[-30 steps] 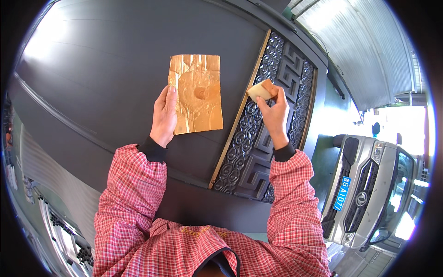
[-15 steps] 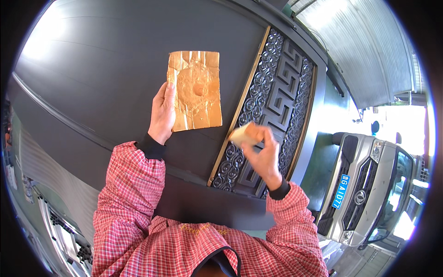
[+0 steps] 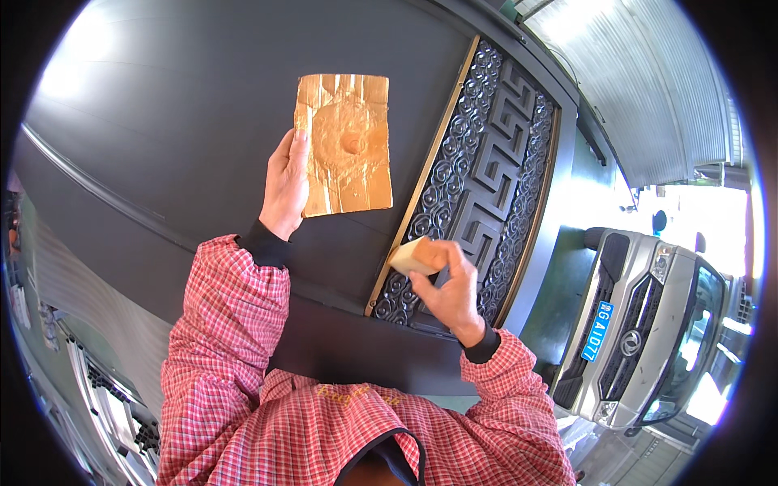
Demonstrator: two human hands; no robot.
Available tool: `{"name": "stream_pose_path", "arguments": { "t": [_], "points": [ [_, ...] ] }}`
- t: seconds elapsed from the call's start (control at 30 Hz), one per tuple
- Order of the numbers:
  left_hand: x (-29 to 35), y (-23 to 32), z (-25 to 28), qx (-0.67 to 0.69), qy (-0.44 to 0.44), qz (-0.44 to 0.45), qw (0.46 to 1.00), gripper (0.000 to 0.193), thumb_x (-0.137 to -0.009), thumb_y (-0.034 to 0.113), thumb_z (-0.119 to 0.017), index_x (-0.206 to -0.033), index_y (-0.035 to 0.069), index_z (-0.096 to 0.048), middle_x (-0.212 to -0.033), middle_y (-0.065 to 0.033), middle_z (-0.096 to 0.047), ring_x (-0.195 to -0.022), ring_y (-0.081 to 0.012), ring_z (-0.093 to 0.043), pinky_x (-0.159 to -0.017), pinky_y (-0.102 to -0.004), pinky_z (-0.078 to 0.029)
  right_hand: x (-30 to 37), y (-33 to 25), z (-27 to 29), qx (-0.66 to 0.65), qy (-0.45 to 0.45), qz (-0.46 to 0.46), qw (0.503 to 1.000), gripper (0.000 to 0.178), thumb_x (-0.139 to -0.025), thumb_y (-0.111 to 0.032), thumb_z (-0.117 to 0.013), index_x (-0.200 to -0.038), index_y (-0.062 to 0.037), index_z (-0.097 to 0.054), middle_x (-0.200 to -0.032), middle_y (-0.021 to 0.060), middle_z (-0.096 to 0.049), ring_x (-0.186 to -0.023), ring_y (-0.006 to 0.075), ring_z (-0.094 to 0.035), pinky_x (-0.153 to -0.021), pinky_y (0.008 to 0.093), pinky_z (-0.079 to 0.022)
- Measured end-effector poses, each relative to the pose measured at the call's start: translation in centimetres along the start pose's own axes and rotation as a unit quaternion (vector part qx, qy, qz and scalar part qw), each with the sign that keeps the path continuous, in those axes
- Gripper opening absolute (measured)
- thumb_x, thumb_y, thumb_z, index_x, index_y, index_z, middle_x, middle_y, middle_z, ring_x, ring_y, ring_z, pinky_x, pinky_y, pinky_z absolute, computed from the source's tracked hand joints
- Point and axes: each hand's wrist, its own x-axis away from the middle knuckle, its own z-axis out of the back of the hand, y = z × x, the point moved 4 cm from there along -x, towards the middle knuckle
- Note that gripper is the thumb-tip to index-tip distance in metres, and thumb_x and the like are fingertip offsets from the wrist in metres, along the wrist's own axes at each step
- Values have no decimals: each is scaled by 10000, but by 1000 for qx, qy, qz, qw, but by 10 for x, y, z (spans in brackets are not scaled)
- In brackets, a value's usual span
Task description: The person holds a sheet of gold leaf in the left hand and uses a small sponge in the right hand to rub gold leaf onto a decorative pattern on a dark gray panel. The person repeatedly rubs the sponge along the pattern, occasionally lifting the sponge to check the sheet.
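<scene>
My left hand (image 3: 285, 185) presses the left edge of a worn brown cardboard sheet (image 3: 347, 144) flat against a large dark grey metal door (image 3: 186, 121). The sheet bears a round raised mark in its middle. My right hand (image 3: 450, 285) grips a small tan sponge block (image 3: 415, 256) and holds it against the lower part of the door's ornate scrollwork panel (image 3: 490, 174), which has a gold strip along its left side. Both arms wear red checked sleeves with dark cuffs.
A silver-grey vehicle (image 3: 648, 324) with a blue plate stands close at the right. A corrugated roof (image 3: 648, 81) runs above it. Metal racks or frames (image 3: 105, 389) lie at the lower left.
My right hand has carried the sponge down the scrollwork panel from near its top to its lower part. The left hand and cardboard have stayed in place.
</scene>
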Motion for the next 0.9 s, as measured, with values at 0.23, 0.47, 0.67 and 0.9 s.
{"name": "stream_pose_path", "arguments": {
  "t": [0.23,0.47,0.67,0.9],
  "points": [
    [3,6,-9,77,12,1,997,364,-1045,348,-405,-1049,13,-548,-906,39,-519,-826,-29,-431,-762,-211,-401,-39,15,1,-4,88,-11,996,377,-711,-68,-739,-1033,-19,-549,-881,160,-635,-824,314,-647,-747,356,-503],
    [4,10,-10,30,17,-11,999,363,-1042,332,-416,-1129,6,-551,-972,31,-531,-890,-37,-445,-809,-214,-393,19,-12,-17,27,-54,70,996,397,-669,-105,-750,-1022,-36,-581,-961,152,-641,-946,369,-615,-918,433,-476],
    [2,4,-7,34,27,-15,999,356,-1044,322,-417,-1073,-2,-561,-848,59,-454,-773,-31,-364,-704,-206,-353,-16,4,4,-14,63,-14,998,361,-708,-51,-742,-1018,-17,-560,-888,159,-635,-808,303,-654,-732,352,-505],
    [2,7,-10,26,16,-16,999,368,-1042,327,-424,-1106,-11,-555,-882,56,-473,-806,-31,-380,-741,-207,-363,30,-11,-12,-6,-67,17,998,402,-659,-93,-751,-1022,-40,-587,-962,144,-639,-961,380,-600,-905,441,-472]
  ]
}}
